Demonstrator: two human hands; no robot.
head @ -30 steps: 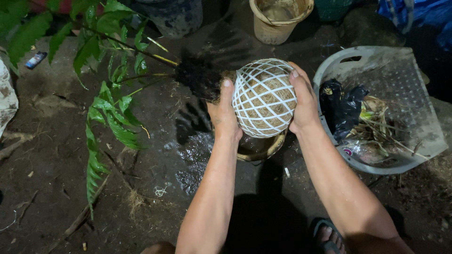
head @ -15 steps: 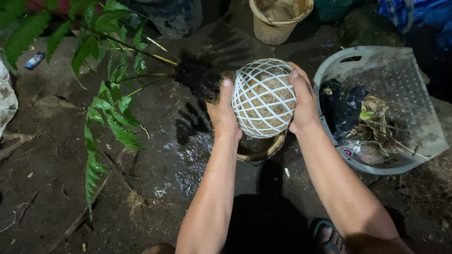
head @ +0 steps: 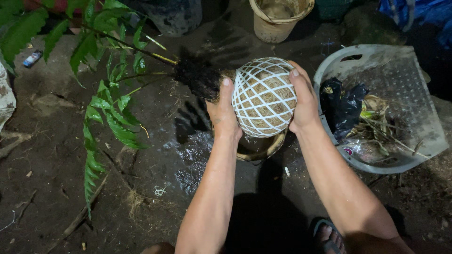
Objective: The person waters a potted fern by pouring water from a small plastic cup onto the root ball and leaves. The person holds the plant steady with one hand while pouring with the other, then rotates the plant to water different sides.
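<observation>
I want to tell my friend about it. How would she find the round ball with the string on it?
Look at the dark wet ground, between the grey basket and the leafy fern plant. There the left hand and right hand hold a fibre ball over a small bowl. Only this ball is round, brown and wrapped in criss-crossing white string.

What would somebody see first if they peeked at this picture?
First, the round brown fibre ball wrapped in criss-crossed white string, in the middle, clasped between the left hand and the right hand. Next, the leafy green fern plant lying on the dark wet ground at left, and the grey perforated plastic basket of scraps at right.
</observation>
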